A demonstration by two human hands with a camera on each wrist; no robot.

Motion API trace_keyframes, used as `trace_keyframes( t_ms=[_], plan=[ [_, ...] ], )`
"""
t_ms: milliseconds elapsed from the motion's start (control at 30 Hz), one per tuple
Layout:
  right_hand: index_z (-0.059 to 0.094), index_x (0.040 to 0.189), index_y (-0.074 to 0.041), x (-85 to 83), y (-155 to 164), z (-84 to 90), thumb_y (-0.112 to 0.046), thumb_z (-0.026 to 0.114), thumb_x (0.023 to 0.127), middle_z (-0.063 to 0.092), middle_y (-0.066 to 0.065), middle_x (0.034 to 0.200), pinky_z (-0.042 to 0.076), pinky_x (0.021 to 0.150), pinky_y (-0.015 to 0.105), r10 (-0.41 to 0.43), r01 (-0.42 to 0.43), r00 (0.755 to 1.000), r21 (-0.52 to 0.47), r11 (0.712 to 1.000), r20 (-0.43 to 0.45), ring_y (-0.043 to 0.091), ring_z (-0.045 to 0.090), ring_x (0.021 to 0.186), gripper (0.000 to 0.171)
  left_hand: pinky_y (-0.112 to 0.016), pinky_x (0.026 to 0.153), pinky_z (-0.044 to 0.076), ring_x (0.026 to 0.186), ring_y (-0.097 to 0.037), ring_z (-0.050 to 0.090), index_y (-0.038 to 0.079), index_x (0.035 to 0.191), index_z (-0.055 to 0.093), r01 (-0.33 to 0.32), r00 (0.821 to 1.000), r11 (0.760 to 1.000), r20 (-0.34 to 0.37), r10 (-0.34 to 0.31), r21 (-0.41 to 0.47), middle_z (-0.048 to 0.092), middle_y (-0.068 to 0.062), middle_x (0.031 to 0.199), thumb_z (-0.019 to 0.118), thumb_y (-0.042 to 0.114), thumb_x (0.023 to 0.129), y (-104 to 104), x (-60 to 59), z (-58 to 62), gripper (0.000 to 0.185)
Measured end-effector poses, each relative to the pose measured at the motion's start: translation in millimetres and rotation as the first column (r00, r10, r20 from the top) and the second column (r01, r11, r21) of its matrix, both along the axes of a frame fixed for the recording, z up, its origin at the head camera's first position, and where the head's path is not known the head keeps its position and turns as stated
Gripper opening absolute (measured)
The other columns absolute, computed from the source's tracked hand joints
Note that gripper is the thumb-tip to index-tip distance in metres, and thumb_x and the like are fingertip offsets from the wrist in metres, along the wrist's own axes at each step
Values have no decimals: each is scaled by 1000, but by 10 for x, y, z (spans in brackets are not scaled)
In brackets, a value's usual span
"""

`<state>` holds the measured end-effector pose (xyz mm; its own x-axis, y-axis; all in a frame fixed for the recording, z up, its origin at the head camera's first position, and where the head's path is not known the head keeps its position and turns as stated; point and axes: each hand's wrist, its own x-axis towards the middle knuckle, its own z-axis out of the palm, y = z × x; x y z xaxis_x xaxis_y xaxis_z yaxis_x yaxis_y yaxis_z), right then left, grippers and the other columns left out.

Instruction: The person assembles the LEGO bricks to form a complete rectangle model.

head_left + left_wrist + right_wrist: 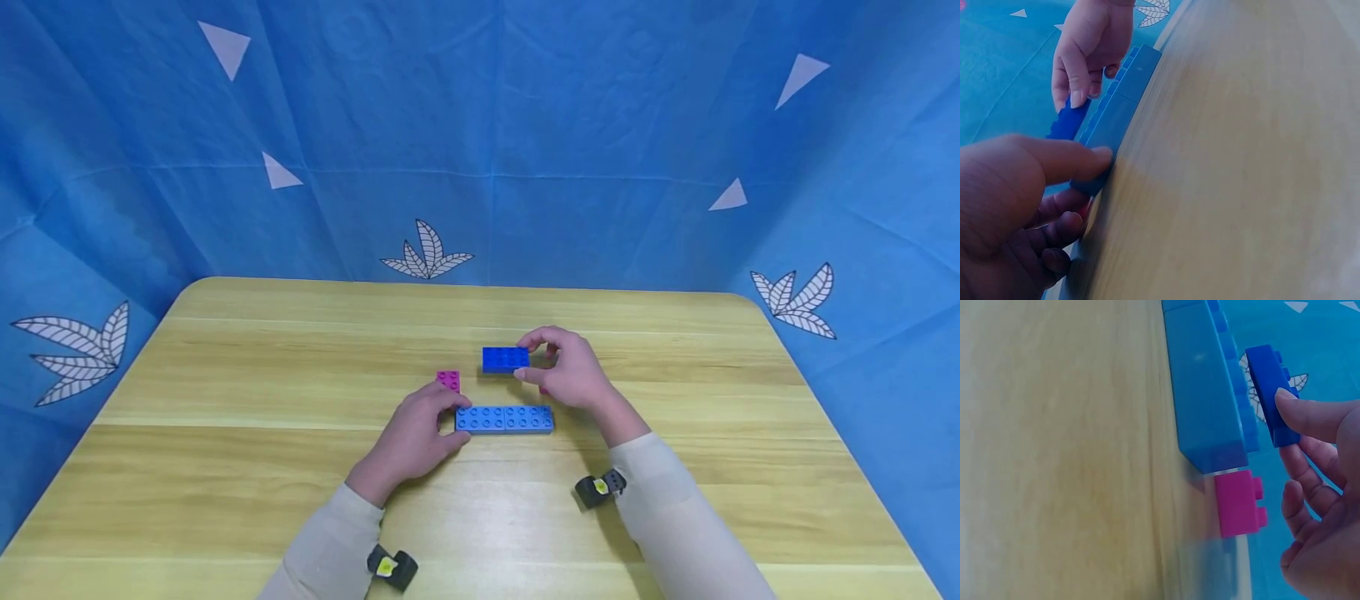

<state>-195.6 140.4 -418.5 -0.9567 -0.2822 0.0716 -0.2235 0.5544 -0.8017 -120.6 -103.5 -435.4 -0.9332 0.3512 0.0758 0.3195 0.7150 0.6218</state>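
My right hand (572, 373) pinches one end of a dark blue building brick (502, 359) between thumb and fingers, its studs facing up. In the right wrist view that brick (1267, 387) is held beyond the light blue row. Two light blue building bricks (504, 421) stand end to end, a seam showing between them. The left hand (415, 433) grips their left end, thumb on the near side and fingers on the far side. Behind the left fingers shows a pink brick (448, 380). Another pink brick (1237, 504) stands near the row's right end, mostly hidden by the right hand in the head view.
The bricks stand on a light wooden table (225, 400) with rounded far corners. A blue cloth (495, 125) with white triangles and leaf prints hangs behind it and at both sides. Small black devices (393, 568) are strapped at both wrists.
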Motion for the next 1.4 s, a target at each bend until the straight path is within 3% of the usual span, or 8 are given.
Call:
trace_keyframes(
  t_ms=[167, 400, 633, 1000, 1400],
  plan=[
    [64, 102, -23, 67, 13, 54, -19, 80, 76, 56, -3, 99, 47, 50, 37, 15, -15, 1000, -20, 1000, -16, 23, 53, 71, 30, -34, 89, 43, 97, -13, 53, 15, 109, 66, 3, 1000, 1000, -11, -3, 7, 57, 5, 105, 78, 23, 78, 2, 8, 7, 34],
    [65, 100, -22, 141, 16, 129, -18, 81, 74, 58, -4, 96, 41, 59, 36, 16, -17, 997, -9, 1000, -70, 25, 45, 75, 30, -35, 90, 42, 100, -14, 53, 15, 109, 66, 0, 1000, 1000, -15, 0, 18, 58, 4, 107, 78, 21, 77, 3, 14, 11, 35],
    [65, 98, -23, 246, 24, 137, -18, 82, 73, 59, -6, 94, 44, 59, 35, -14, 14, 999, -18, 1000, -37, 24, 47, 72, 30, -36, 93, 41, 105, -15, 52, 15, 110, 66, -2, 1000, 1000, -4, 2, 18, 58, 3, 110, 77, 22, 78, 1, 12, -2, 35],
    [66, 98, -20, 397, 32, 125, -15, 83, 72, 57, 16, 80, 39, 58, 35, 31, -33, 999, -53, 998, -42, 24, 47, 67, 31, -36, 91, 42, 101, -15, 53, 16, 109, 67, -2, 1000, 1000, -4, 2, 27, 58, 4, 108, 78, 22, 78, 3, 13, 14, 33],
    [67, 96, -22, 546, 40, 58, -17, 83, 72, 60, 5, 87, 41, 62, 33, 63, -66, 996, -46, 997, -61, 26, 48, 73, 30, -36, 91, 42, 101, -15, 53, 16, 108, 67, -8, 1000, 1000, 3, 7, 25, 58, 4, 107, 78, 21, 77, 6, 14, 13, 33]
  ],
)
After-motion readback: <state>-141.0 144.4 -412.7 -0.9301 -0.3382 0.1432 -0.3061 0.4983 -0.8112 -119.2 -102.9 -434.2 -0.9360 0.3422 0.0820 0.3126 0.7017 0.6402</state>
